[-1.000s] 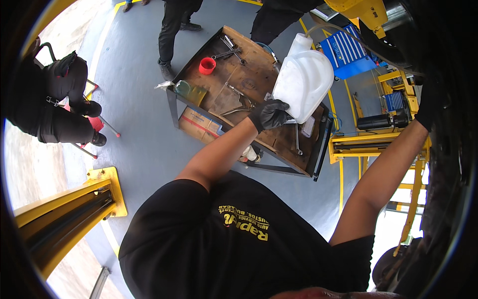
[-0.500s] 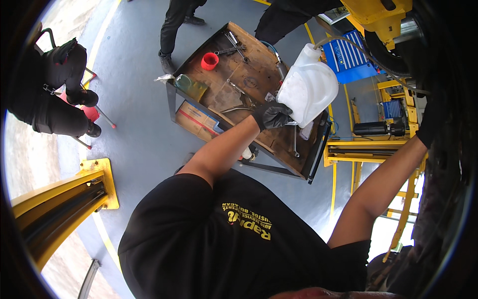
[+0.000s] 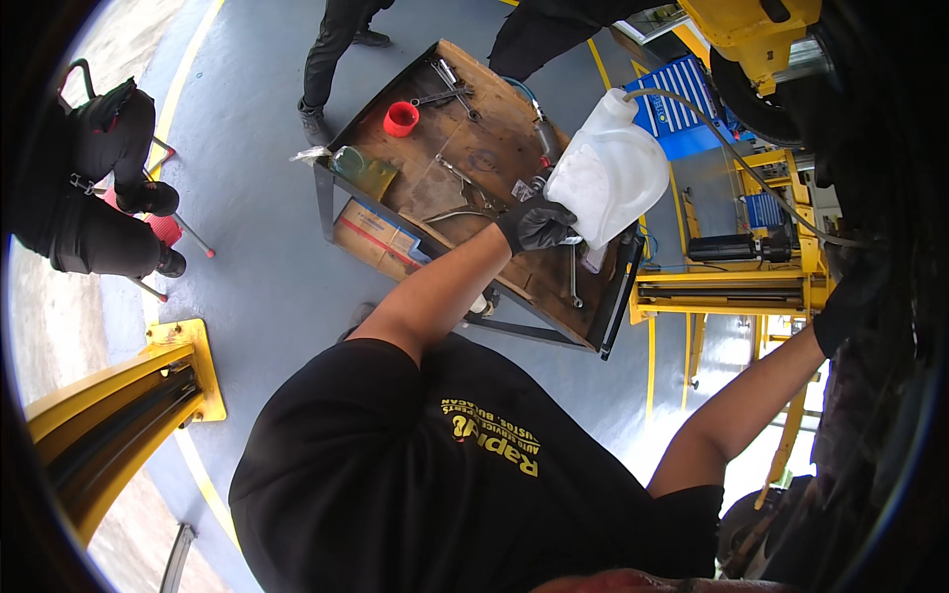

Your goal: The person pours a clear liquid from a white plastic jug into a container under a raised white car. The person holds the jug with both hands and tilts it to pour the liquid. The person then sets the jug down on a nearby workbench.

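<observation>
My left hand [image 3: 539,225], in a black glove, is closed on the lower edge of a white plastic bottle [image 3: 615,170]. The bottle is tilted over the right part of the cart, its neck pointing up and away. From the neck a thin hose [image 3: 739,153] curves right to the dark machinery. Beside that machinery is my right hand [image 3: 848,306], also gloved in black, near the hose's far end; its fingers are lost in the dark.
A brown-topped cart [image 3: 420,193] carries wrenches [image 3: 455,94], a red cup [image 3: 400,119] and a green-tinted container [image 3: 364,173]. Yellow lift parts [image 3: 203,371] stand left and right. A blue tool chest [image 3: 680,99] is behind. A person [image 3: 109,188] sits left; others stand beyond the cart.
My right hand has moved slightly down and left. The left hand keeps its hold on the bottle. The whole view has shifted a little.
</observation>
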### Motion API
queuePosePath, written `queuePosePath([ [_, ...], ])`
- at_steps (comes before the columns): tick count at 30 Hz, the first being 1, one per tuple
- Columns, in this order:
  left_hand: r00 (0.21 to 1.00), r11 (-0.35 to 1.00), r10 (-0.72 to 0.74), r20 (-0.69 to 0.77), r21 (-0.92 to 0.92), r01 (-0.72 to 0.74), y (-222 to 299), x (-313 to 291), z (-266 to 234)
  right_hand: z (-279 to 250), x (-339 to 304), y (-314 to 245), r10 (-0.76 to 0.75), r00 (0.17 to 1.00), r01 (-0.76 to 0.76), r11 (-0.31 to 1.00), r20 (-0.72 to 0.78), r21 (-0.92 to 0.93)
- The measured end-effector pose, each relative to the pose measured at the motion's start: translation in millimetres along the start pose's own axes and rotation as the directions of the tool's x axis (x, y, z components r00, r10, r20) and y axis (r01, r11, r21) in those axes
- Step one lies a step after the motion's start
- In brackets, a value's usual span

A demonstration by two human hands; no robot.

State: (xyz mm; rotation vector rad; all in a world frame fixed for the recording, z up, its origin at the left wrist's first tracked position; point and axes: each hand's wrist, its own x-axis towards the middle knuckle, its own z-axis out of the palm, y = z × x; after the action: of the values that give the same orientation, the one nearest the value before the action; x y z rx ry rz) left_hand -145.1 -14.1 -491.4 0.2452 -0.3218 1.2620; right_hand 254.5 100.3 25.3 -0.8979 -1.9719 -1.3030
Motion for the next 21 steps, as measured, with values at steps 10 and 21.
queuePosePath([
  [10,0.998,0.998,-0.057,0.016,-0.029,0.058,-3,0,-5,-56,-20,-23,0.196,0.931,-0.159,0.977,-0.307,0.142],
  [21,0.998,0.999,-0.037,0.045,0.022,0.036,5,-8,20,-53,-15,-36,0.407,0.803,-0.36,0.913,-0.436,0.19],
])
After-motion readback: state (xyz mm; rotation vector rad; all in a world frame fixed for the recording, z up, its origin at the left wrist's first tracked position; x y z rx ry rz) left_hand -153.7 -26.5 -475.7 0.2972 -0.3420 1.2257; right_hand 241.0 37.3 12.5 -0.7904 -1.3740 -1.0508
